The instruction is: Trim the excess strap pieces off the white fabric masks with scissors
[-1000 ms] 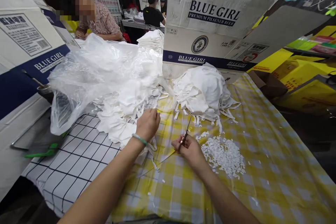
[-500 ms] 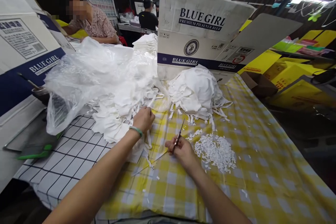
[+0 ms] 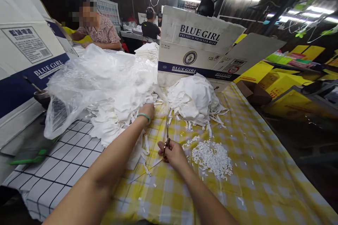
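My left hand [image 3: 148,110], with a green bangle [image 3: 144,116] at the wrist, reaches to the near right edge of a heap of white cloth pieces [image 3: 116,112]. Its fingers are hidden, so I cannot tell what they hold. My right hand [image 3: 173,153] is closed round the handles of scissors [image 3: 167,137], blades pointing away from me. Ahead of the scissors lies a second pile of white cloth pieces [image 3: 194,98], with straps trailing from its edge. Right of this hand is a scatter of small white snippets [image 3: 212,158]. Loose straps [image 3: 146,144] hang below my left wrist.
Clear plastic [image 3: 76,74] covers the left heap. A Blue Girl carton [image 3: 190,54] stands behind the right pile, another carton [image 3: 23,42] at the left. A bowl [image 3: 42,96] sits at left on the checked tablecloth [image 3: 253,168]. A person [image 3: 100,35] sits across the table.
My left hand has moved forward to the heap's edge. My right hand has shifted slightly left, and the scissors now point more straight ahead. The view has tilted up a little.
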{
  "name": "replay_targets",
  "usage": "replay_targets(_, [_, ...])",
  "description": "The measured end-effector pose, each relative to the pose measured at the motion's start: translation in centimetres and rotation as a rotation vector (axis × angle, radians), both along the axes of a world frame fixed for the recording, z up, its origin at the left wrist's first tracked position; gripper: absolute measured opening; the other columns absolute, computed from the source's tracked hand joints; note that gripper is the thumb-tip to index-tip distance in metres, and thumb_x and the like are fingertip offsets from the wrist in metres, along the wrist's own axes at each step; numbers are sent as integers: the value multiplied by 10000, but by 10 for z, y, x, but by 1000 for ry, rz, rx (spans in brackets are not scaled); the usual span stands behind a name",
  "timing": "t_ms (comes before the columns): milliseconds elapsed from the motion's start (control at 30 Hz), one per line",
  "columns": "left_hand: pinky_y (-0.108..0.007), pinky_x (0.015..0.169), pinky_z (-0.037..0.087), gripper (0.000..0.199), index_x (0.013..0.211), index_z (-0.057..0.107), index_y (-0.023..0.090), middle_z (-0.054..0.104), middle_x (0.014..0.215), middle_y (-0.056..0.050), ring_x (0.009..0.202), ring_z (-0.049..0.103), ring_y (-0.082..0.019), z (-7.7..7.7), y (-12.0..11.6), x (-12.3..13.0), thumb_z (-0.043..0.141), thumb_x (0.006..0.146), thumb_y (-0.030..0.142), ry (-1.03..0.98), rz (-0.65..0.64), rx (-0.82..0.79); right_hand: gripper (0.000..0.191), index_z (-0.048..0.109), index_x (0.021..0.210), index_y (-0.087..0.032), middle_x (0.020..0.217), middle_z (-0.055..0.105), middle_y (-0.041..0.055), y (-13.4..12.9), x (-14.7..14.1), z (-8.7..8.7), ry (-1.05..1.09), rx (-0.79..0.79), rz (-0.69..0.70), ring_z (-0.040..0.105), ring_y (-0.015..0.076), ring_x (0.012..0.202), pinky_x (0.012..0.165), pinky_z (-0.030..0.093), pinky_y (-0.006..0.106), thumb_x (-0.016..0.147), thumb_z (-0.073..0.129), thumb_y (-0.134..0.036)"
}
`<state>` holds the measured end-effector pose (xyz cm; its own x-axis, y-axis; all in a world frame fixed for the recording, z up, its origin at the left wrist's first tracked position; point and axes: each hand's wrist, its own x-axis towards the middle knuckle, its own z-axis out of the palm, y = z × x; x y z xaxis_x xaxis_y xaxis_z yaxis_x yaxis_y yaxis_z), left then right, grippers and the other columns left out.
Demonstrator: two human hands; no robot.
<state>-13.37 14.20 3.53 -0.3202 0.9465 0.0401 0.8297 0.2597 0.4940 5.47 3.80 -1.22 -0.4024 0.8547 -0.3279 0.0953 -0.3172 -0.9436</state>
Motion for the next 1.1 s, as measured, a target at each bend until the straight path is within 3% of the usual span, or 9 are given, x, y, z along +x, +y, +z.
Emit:
replay_targets(100, [-416,868,561,261,1154,619,142,651,1146,-90,1002,648,-210,-6,-47,20,578,960,312,3,-84,60,516,550,732,-185,616,627,-14,17,2,0,22,-2,-45,501,87,481,468,389,216,623,766,-641])
replay_targets(233, [-303,747,521,195,870,613,152,643,833,-56,799,627,-170,-14,-150,61,451,975,180,-39,-238,157,491,589,801,-176,634,649,-9,35,-17,13,108,-80,33,443,70,433,431,351,213,668,719,-631])
replay_targets(333, [-272,653,473,202,879,596,168,617,791,-54,724,594,-165,-22,-209,88,413,965,160,-98,-321,257,414,603,788,-162,649,684,4,23,-26,26,173,-171,141,345,38,394,393,261,199,616,790,-490])
replay_targets(400, [-263,621,443,194,891,600,171,608,770,-50,685,568,-160,-27,-231,98,419,960,157,-207,-412,350,395,592,766,-167,617,678,-8,4,-19,30,199,-213,162,395,47,414,411,288,193,554,834,-396])
replay_targets(467, [-269,651,441,178,881,609,173,613,779,-51,704,563,-163,-31,-242,102,451,962,190,-406,-420,377,406,578,765,-179,594,668,-22,-17,-3,31,208,-239,140,494,76,465,467,375,199,537,852,-374])
replay_targets(633, [-312,796,432,344,751,627,174,603,802,-46,806,554,-191,-29,-238,99,491,957,413,-989,-93,167,386,600,793,-191,653,699,-4,-58,39,31,177,-135,-58,636,140,576,582,496,254,609,843,-428])
replay_targets(867, [-263,741,446,326,731,618,162,587,714,4,734,547,-146,-27,-227,98,648,864,457,-1231,-50,17,229,653,771,-187,702,692,7,-86,54,40,-12,105,21,645,158,677,702,509,277,735,762,-385])
replay_targets(1000, [-268,726,486,363,829,637,159,628,765,-7,709,580,-134,-23,-231,94,633,852,522,-1344,44,31,173,691,816,-192,767,711,30,-84,61,36,-188,325,43,632,167,683,687,507,294,802,714,-363])
replay_targets(1100, [-247,607,480,363,833,636,156,626,723,-4,580,551,-106,-11,-234,91,646,846,518,-1458,72,-21,159,693,984,-222,1079,727,64,-61,61,30,-163,629,72,639,218,1039,940,481,355,826,682,-236])
